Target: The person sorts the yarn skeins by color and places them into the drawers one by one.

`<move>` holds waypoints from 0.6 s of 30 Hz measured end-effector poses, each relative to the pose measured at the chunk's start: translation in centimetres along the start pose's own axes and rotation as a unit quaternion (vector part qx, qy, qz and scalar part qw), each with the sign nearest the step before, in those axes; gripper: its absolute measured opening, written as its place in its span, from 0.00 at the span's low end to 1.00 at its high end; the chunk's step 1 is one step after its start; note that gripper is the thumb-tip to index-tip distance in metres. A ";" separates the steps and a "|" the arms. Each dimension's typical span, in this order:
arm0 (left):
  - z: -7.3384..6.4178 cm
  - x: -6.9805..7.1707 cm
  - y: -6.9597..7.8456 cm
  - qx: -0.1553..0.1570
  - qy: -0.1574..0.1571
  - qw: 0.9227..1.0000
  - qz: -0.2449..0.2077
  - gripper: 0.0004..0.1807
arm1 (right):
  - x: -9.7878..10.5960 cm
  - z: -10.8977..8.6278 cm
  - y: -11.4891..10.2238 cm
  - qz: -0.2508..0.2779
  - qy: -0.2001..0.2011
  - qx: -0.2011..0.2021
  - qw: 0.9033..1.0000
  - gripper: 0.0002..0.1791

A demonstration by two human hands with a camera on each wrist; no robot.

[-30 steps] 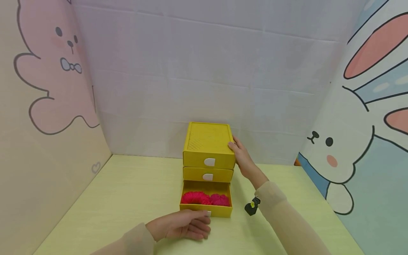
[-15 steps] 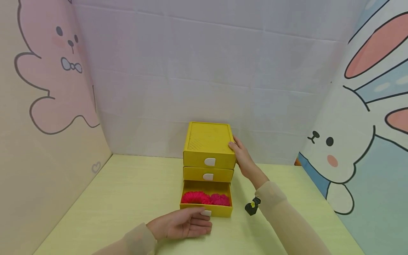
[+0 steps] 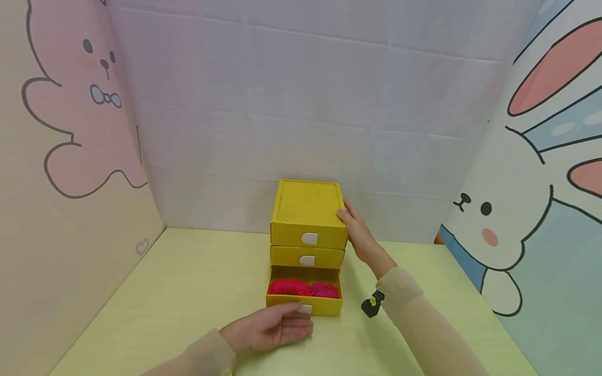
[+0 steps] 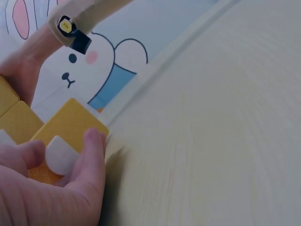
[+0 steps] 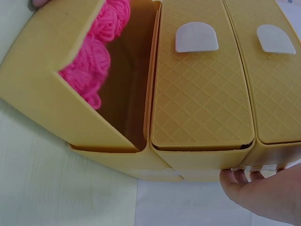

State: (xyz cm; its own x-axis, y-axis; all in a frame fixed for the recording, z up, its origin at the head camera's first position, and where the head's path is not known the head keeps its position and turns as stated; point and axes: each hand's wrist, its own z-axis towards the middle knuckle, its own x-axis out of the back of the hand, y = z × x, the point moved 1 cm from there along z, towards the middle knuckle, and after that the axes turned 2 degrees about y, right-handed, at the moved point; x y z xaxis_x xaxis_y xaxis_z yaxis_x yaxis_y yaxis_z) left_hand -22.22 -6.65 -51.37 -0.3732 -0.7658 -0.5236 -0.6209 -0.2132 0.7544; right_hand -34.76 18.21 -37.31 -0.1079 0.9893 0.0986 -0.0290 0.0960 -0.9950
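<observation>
A yellow cabinet (image 3: 308, 203) of three stacked drawers stands against the back wall. Its bottom drawer (image 3: 324, 307) is pulled partway out and contains a bright red-pink yarn ball (image 3: 288, 288) and a darker pink one (image 3: 324, 290). My left hand (image 3: 273, 329) is at that drawer's front, thumb by the white tab (image 4: 61, 155) and the other fingers extended below it. My right hand (image 3: 362, 240) holds the cabinet's upper right side, thumb over the top edge, fingers against the side wall (image 5: 211, 160).
The two upper drawers with white tabs (image 5: 196, 36) are closed. A pale yellow table (image 3: 202, 271) lies under everything. A white cloth wall (image 3: 305, 104) is close behind the cabinet, and printed side panels (image 3: 531, 250) border the table. A black device (image 3: 371, 307) is on my right wrist.
The bottom drawer has slid slightly inward, and my left hand has moved forward with it, its thumb shifting left so more of the tab shows. My right hand stays in place.
</observation>
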 end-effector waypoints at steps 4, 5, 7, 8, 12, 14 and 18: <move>0.6 0.1 0.2 -0.010 0.014 1.000 0.003 0.32 | 0.1 0.0 0.0 0.000 -0.002 0.003 1.000 0.38; 0.8 0.0 0.3 -0.012 0.018 1.000 0.004 0.32 | 0.1 0.1 0.0 0.000 -0.001 0.003 1.000 0.38; 1.1 0.0 0.5 -0.017 0.027 0.999 0.008 0.31 | 0.1 0.1 0.0 0.001 0.000 0.003 1.000 0.38; 1.2 0.0 0.6 -0.020 0.031 0.999 0.011 0.31 | 0.1 0.1 0.0 0.001 0.000 0.003 1.000 0.38; 1.9 0.2 1.0 -0.037 0.043 0.998 0.024 0.30 | 0.1 0.2 0.0 0.000 0.003 -0.002 1.000 0.38; 2.3 0.3 1.2 -0.044 0.046 0.998 0.029 0.30 | 0.1 0.1 0.0 0.000 0.003 -0.003 1.000 0.38; 3.0 0.4 1.5 -0.051 0.055 0.997 0.032 0.30 | 0.1 0.0 -0.1 0.003 0.001 0.000 1.000 0.38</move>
State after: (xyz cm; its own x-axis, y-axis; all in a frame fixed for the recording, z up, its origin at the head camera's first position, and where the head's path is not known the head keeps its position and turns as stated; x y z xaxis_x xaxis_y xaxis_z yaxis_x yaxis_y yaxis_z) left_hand -25.40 -5.48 -51.63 -0.3280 -0.8410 -0.4304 -0.5225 -0.2181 0.8243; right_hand -34.79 18.27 -37.24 -0.1069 0.9899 0.0935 -0.0280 0.0910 -0.9955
